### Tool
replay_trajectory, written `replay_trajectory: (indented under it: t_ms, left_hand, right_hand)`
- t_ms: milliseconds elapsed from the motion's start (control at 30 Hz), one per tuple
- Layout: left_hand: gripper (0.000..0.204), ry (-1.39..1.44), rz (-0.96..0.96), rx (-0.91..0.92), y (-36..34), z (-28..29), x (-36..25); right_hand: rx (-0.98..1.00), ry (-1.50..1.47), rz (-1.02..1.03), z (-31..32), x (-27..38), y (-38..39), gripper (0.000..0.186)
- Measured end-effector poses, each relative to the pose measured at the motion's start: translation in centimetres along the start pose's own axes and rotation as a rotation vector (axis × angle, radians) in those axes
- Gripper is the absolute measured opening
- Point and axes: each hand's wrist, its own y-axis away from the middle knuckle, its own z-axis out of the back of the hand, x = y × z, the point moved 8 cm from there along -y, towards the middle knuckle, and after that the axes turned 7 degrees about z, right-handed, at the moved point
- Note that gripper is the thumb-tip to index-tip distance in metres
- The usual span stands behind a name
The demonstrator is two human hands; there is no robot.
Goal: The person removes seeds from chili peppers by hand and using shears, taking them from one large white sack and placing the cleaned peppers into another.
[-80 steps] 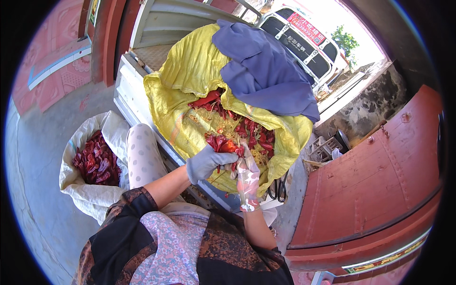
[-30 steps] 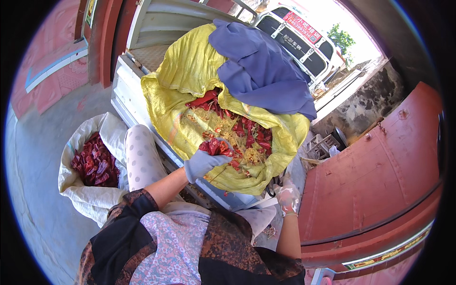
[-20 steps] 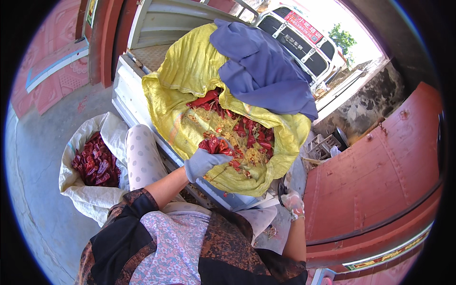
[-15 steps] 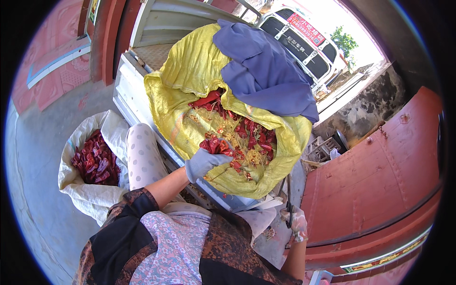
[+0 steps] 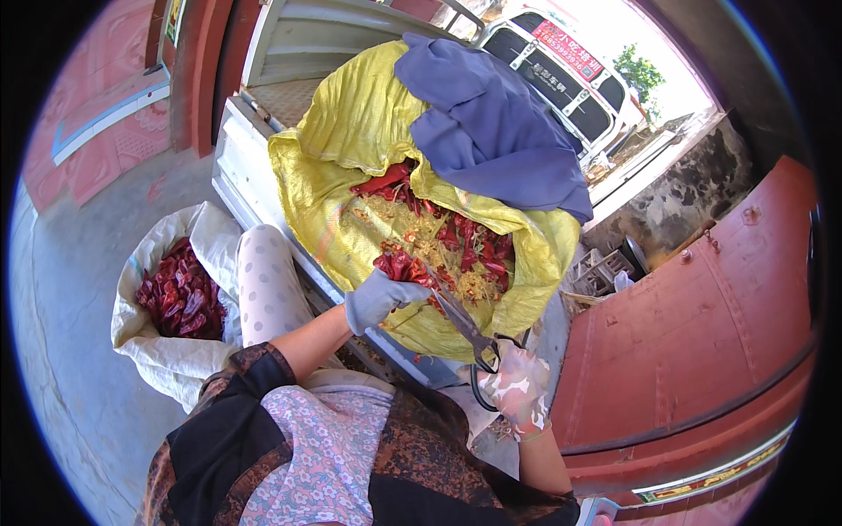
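My left hand (image 5: 377, 303), in a grey glove, is closed round a bunch of dried red peppers (image 5: 398, 266) over the open yellow sack (image 5: 314, 217). Inside the sack lie more red peppers and pale yellow seeds and debris. My right hand (image 5: 517, 386), in a pale camouflage glove, grips large black-handled scissors (image 5: 476, 337) below the sack's right edge. The blades point up-left to the bunch in my left hand; whether they touch it I cannot tell. A purple-blue cloth (image 5: 491, 131) covers the sack's back part.
A white sack (image 5: 158, 364) full of darker red peppers stands on the concrete floor (image 5: 79, 289) at left, beside my bent knee. The yellow sack sits on a white vehicle bed (image 5: 232, 158). A red metal gate (image 5: 667, 351) is at right; a white vehicle (image 5: 553, 88) stands beyond.
My right hand left the bunch, went down to the right, took hold of the scissors and has brought them up to the peppers. My left hand still holds the bunch.
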Motion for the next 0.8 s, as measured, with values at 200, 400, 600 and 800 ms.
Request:
replay_trajectory:
  t_ms: [200,400,600,800]
  left_hand:
    - [0.022,-0.237,-0.438,0.061,1.1,-0.9,-3.3]
    - [0.018,0.147,-0.153,-0.044,0.0,-1.3,-2.3]
    - [0.014,-0.131,-0.091,-0.152,-0.3,0.2,-1.1]
    - [0.013,-0.346,-0.170,-0.237,-0.3,1.1,-0.9]
  right_hand:
    - [0.014,0.123,0.084,0.8,-0.3,-1.2,0.061]
    - [0.137,0.252,0.037,1.6,-0.1,-1.7,0.058]
    - [0.162,0.128,-0.039,0.7,0.0,-2.5,0.054]
    - [0.195,0.162,-0.076,0.8,1.0,-3.1,0.057]
